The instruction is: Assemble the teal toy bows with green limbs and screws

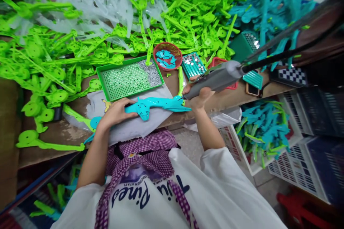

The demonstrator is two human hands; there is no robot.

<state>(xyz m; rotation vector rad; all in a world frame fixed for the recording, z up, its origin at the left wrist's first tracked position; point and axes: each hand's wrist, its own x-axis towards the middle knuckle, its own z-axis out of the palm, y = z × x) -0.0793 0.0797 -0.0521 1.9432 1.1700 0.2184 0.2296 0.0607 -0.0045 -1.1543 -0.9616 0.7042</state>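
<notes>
A turquoise plastic toy part (157,104) lies across a grey cloth at the table's front edge. My left hand (117,112) grips its left end, thumb and fingers closed around it. My right hand (197,96) is wrapped around a grey electric screwdriver (215,80), held at a slant with a cable running up to the right. The screwdriver's tip is at the right end of the turquoise part; whether it touches a screw is too small to tell. Just behind is a green perforated tray (120,78), with small metal screws (150,73) gathered at its right side.
Lime-green plastic parts (188,18) are heaped along the back and left, with turquoise parts (268,7) at back right. A red basket (155,52) holds small turquoise pieces. Nearby stands a teal tray of metal discs (192,65). Below right, a white crate (248,164) holds parts.
</notes>
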